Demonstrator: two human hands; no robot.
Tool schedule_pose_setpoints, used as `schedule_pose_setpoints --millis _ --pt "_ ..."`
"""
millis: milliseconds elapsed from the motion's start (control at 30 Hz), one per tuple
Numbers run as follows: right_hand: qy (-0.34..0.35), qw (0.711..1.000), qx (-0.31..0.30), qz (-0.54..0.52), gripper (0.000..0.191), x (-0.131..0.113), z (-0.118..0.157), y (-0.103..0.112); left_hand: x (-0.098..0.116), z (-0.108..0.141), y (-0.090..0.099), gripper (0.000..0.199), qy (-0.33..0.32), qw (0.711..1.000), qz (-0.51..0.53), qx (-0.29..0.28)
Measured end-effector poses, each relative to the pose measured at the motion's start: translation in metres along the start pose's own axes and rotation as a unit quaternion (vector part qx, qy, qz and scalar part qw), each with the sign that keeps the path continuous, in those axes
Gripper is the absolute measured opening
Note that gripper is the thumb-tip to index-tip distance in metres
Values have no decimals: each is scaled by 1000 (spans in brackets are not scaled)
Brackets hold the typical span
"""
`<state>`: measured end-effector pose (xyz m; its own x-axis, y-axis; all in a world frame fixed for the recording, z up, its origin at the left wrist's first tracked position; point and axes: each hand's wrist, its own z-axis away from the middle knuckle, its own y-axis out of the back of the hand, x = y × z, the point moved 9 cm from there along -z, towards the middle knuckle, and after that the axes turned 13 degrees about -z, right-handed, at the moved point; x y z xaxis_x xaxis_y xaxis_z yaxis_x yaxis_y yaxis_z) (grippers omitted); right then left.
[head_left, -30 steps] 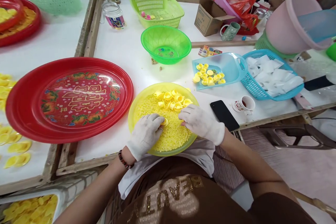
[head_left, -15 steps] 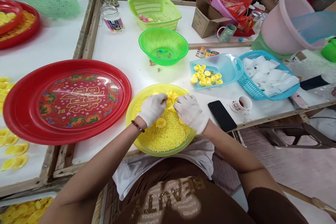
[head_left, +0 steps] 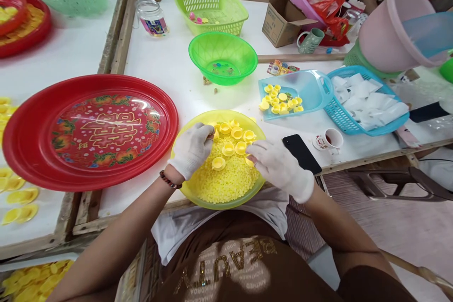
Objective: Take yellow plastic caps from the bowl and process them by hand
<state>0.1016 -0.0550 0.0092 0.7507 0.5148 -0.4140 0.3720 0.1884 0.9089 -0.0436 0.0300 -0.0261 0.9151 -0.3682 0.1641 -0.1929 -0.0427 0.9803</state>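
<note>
A yellow bowl [head_left: 184,192] in front of me holds a bed of small pale-yellow pellets [head_left: 226,186]. Several small yellow plastic pieces shaped like little cups with brims [head_left: 218,163] lie on top of the pellets. At the bowl's left side my left hand [head_left: 194,150], in a white knit glove, has its fingers bent and pressed together; what they hold, if anything, is hidden. My gloved right hand [head_left: 281,166] is over the right rim, fingers curled and thumb side close to a yellow piece at the edge. I cannot make out anything in its grip.
To the left lies a large red oval tray [head_left: 21,151]. Beyond the bowl are a green basin [head_left: 222,59] and a light-green basket [head_left: 212,9]. On the right are a blue scoop-shaped tray [head_left: 314,94] with yellow pieces, a blue basket [head_left: 368,125], a black phone [head_left: 301,154] and a mug [head_left: 328,140].
My hands have moved apart from the bowl's middle, the left to the left and the right to the right. Several yellow cup-shaped pieces between them now show, spread over the pellets.
</note>
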Motion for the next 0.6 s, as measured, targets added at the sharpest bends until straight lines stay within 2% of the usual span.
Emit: schedule_pose_setpoints --millis 67,167,267,400,600 --pt "58 996 -27 -57 18 -24 8 -18 -4 -3 -3 21 -14 998 -56 -12" --pt "133 984 -72 -99 16 -57 11 -56 0 -11 -16 23 -43 991 -121 -46" --pt "146 982 -80 -84 18 -66 1 -85 2 -15 -19 24 -44 988 -140 -42" --pt "147 983 -93 -54 32 -62 -14 -99 -2 -9 -19 23 -43 993 -103 -26" --pt "124 987 -102 -17 38 -61 -25 -104 -9 -6 -27 39 -24 997 -74 -22"
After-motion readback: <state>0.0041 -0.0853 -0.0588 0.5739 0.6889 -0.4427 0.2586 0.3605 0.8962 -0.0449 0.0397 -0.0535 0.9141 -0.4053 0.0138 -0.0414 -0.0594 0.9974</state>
